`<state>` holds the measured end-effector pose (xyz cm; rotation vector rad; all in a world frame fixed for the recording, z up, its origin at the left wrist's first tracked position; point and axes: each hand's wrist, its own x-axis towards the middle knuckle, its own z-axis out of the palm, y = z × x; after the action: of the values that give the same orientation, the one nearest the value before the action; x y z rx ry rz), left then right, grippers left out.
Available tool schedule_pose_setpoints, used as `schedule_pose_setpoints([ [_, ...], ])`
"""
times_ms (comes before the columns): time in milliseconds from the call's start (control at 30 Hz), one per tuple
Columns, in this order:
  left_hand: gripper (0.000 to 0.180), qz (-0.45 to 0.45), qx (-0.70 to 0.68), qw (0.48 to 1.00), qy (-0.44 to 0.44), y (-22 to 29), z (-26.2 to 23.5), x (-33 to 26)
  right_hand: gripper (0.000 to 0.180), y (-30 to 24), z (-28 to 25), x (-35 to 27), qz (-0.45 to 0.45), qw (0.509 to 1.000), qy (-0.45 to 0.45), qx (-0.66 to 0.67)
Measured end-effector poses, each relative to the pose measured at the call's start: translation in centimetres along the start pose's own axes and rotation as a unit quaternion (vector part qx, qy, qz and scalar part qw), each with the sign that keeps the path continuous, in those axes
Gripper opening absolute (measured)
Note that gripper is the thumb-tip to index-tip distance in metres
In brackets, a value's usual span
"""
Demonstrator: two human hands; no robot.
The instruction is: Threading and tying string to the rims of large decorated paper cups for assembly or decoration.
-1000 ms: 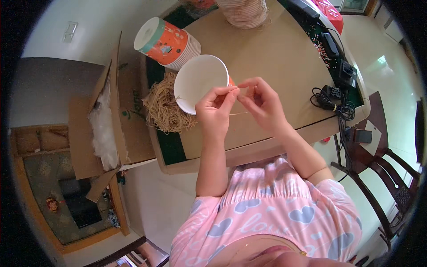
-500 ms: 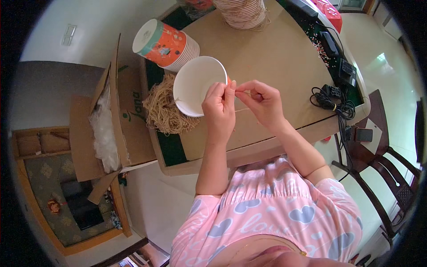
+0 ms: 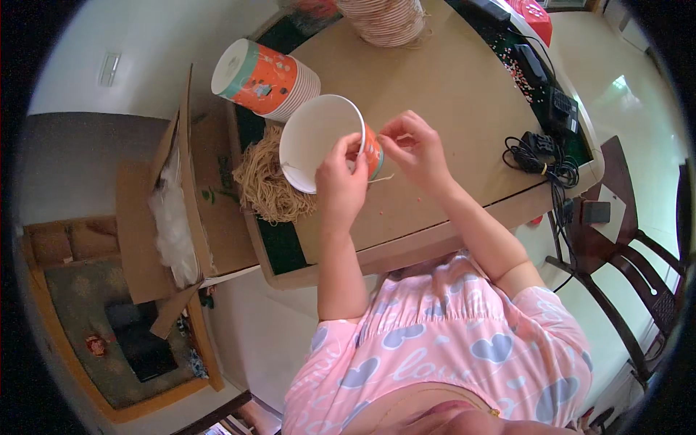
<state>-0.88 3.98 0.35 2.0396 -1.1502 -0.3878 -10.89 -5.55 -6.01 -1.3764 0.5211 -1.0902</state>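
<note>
A white-lined paper bucket point(image 3: 308, 134) lies tilted on the table, its mouth facing me and its orange and green outer wall showing at the right. The curled fingers of my left hand point(image 3: 342, 177) are closed at the bucket's right rim. Just outside that wall is my right hand point(image 3: 417, 152), thumb and fingers pinched; whatever they hold is too fine to make out. A short end of beige string point(image 3: 382, 179) sticks out beside the bucket. Left of it rests a loose heap of beige string point(image 3: 268, 181).
Behind stands a stack of orange paper buckets point(image 3: 272, 80). A large spool of cord point(image 3: 384, 20) is at the far edge. An open cardboard box point(image 3: 221, 217) with white plastic inside stands left. Black cables and adapters point(image 3: 554, 167) lie along the right edge.
My hands were pinched together over the bucket's right rim and are now apart. The left moved slightly left and down to the rim; the right moved slightly left and up.
</note>
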Motion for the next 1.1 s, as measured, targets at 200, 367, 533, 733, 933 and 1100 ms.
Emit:
schedule_pose_setpoints([
  [200, 0.028, -0.016, -0.013, 0.999, -0.040, -1.0, -2.3, -1.1, 0.007, 1.6, 1.5, -1.4, -0.008, 0.999, -0.024, 0.024],
  [367, 0.028, -0.012, 0.005, 0.998, -0.063, -1.1, -2.7, -1.1, 0.008, 2.3, 2.4, -2.3, 0.005, 0.998, 0.003, 0.057],
  [533, 0.027, 0.025, 0.121, 0.991, -0.048, -0.9, -2.9, -1.8, 0.008, 1.5, 2.3, -3.3, 0.107, 0.986, -0.023, 0.123],
  [733, 0.021, 0.004, 0.016, 1.000, -0.026, -0.8, -2.5, -0.7, 0.012, 1.6, 2.0, -2.5, 0.153, 0.983, 0.010, 0.098],
  [933, 0.021, 0.047, 0.058, 0.997, -0.031, -0.4, -1.7, 1.2, 0.011, 2.3, 2.1, -1.4, 0.124, 0.989, 0.017, 0.075],
  [1100, 0.019, 0.041, 0.050, 0.997, -0.033, -0.3, -1.5, 1.6, 0.011, 2.8, 2.3, -1.4, 0.098, 0.994, 0.020, 0.039],
])
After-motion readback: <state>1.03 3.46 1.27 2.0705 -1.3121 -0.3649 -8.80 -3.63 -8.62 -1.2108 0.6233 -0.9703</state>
